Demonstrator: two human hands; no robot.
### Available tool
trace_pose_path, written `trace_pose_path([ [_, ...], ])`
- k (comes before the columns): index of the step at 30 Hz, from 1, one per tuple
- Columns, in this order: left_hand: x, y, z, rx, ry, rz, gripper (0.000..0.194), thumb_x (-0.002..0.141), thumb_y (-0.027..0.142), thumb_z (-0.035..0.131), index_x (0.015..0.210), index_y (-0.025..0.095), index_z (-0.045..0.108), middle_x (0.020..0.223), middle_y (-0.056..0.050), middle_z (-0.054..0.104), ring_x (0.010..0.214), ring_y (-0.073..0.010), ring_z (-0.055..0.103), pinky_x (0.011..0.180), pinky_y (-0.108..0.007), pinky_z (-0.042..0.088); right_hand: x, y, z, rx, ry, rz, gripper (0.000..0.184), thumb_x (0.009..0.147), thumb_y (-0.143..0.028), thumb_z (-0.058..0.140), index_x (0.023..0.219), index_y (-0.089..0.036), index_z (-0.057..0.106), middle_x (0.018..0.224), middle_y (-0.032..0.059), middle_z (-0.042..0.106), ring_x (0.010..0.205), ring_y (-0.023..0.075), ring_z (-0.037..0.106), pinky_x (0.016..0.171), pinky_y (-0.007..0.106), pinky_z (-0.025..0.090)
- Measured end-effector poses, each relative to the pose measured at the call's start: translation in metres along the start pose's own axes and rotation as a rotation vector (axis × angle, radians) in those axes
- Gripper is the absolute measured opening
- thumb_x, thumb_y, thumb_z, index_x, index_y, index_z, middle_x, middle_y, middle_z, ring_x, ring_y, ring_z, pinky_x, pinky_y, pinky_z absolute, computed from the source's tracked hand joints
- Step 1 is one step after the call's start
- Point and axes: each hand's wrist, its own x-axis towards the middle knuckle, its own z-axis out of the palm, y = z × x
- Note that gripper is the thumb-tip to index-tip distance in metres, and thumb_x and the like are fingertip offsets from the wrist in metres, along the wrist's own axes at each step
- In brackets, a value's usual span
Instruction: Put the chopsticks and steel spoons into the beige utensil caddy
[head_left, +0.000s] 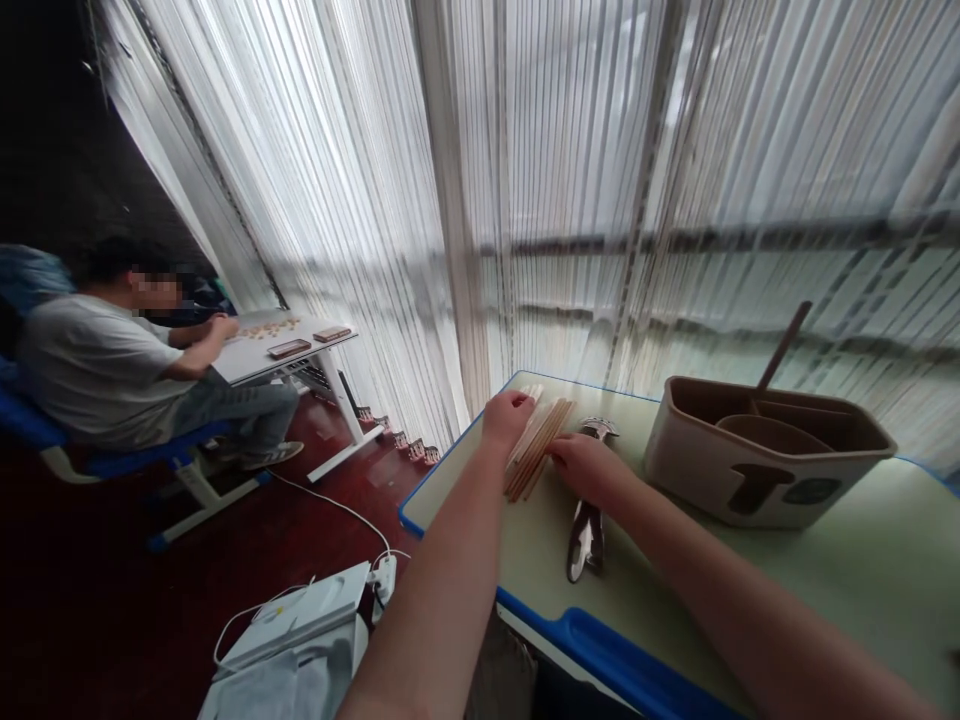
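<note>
A bundle of wooden chopsticks point(541, 445) lies slantwise on the pale green table point(525, 550), with lighter sticks on its left side. Curled at the bundle's upper left is my left hand point(510, 418), its fingers closed on the chopsticks. My right hand point(583, 464) pinches at the bundle's right edge; its fingertips are partly hidden. Under my right hand lie metal utensils with dark handles point(586, 540); their silvery heads point(600, 428) show beyond the hand, and their exact kind is unclear. To the right stands a beige-brown utensil caddy point(750, 470) with compartments and one stick point(784, 345) upright in it.
The table has a blue rim point(600, 650). Sheer curtains point(555, 200) hang just behind it. At left, a seated person point(112, 370) works at another table point(255, 360) holding small pieces and two trays. A white appliance point(300, 630) with cables stands on the floor.
</note>
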Motion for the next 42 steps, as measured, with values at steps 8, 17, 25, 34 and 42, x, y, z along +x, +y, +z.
trace_pose_path([
  [8,0.0001,-0.0002,0.0019,-0.072,-0.081,-0.022,0.018,0.076,0.03,0.058,0.075,0.015,0.068,0.07,-0.004,0.068,0.063,-0.0135,0.062,0.063,-0.025,0.047,-0.002,-0.0009,0.0076,0.037,-0.089,-0.038,0.035,0.08,-0.01,0.042,0.101,-0.021,0.069,0.11,0.0076,0.066,0.099,0.0183,0.062,0.089,0.026,0.042],
  [17,0.0032,-0.0005,0.004,-0.163,-0.025,-0.099,0.019,0.077,0.032,0.057,0.077,0.015,0.066,0.073,-0.005,0.068,0.06,-0.0125,0.061,0.06,-0.025,0.047,-0.0047,-0.0032,0.0056,0.052,-0.06,-0.046,0.034,0.079,-0.012,0.045,0.105,-0.019,0.067,0.113,0.0086,0.064,0.101,0.02,0.06,0.09,0.028,0.042],
  [25,0.0034,0.0019,0.0014,-0.273,-0.034,-0.229,0.018,0.077,0.029,0.055,0.074,0.013,0.063,0.074,-0.007,0.068,0.055,-0.012,0.06,0.05,-0.023,0.047,-0.0023,-0.0051,0.0027,0.0,-0.107,-0.114,0.023,0.073,-0.01,0.05,0.085,-0.017,0.069,0.097,0.0083,0.068,0.093,0.0189,0.06,0.085,0.027,0.042],
  [34,0.0021,0.0021,-0.0008,-0.297,-0.016,-0.275,0.017,0.077,0.029,0.056,0.071,0.013,0.061,0.075,-0.007,0.068,0.057,-0.0123,0.06,0.051,-0.023,0.047,-0.0024,0.0023,0.0034,-0.212,-0.109,0.017,0.022,0.079,-0.013,0.047,0.087,-0.02,0.066,0.098,0.0081,0.067,0.092,0.022,0.056,0.078,0.033,0.041],
  [42,0.0044,-0.0038,0.0035,-0.264,-0.02,-0.26,0.019,0.078,0.03,0.056,0.072,0.013,0.063,0.074,-0.007,0.069,0.057,-0.0124,0.061,0.052,-0.023,0.046,-0.0071,-0.0012,0.0085,-0.194,-0.098,-0.048,0.023,0.081,-0.016,0.041,0.094,-0.02,0.06,0.113,0.0077,0.06,0.092,0.0219,0.053,0.076,0.033,0.039],
])
